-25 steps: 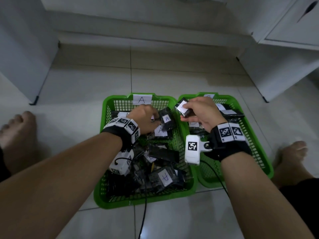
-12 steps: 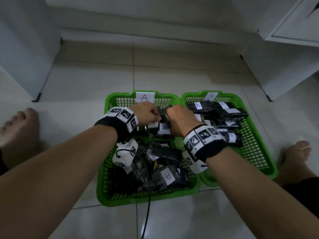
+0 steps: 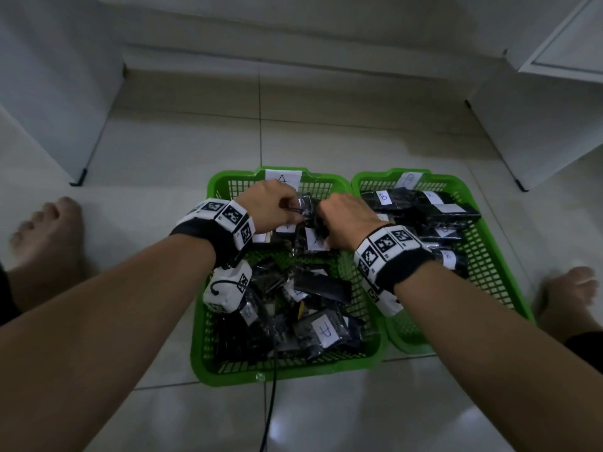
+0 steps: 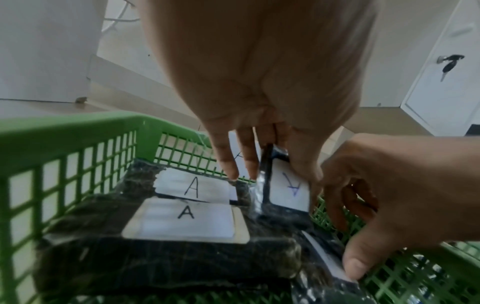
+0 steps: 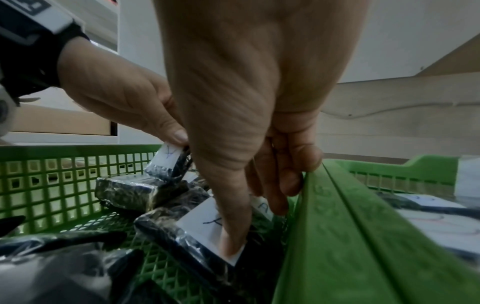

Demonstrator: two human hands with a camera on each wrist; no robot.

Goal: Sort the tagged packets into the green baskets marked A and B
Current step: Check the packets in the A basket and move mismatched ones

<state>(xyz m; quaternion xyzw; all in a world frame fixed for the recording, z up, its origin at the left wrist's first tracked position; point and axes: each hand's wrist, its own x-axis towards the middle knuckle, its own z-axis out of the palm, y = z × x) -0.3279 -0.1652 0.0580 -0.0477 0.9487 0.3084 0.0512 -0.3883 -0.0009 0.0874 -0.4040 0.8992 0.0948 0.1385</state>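
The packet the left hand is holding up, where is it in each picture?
Head: the held packet is near the top middle, between the left hand and right hand, over basket A.
Left wrist: right of centre, its A tag facing the camera, under the left fingers.
Right wrist: left of centre, under the left thumb.
Shared landmark: basket A's green mesh wall.

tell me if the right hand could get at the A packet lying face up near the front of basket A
Probably yes. That A packet lies on top of the pile with its tag uncovered and nothing above it. The right hand is busy at the far end of basket A, thumb on another A-tagged packet, and would have to draw back.
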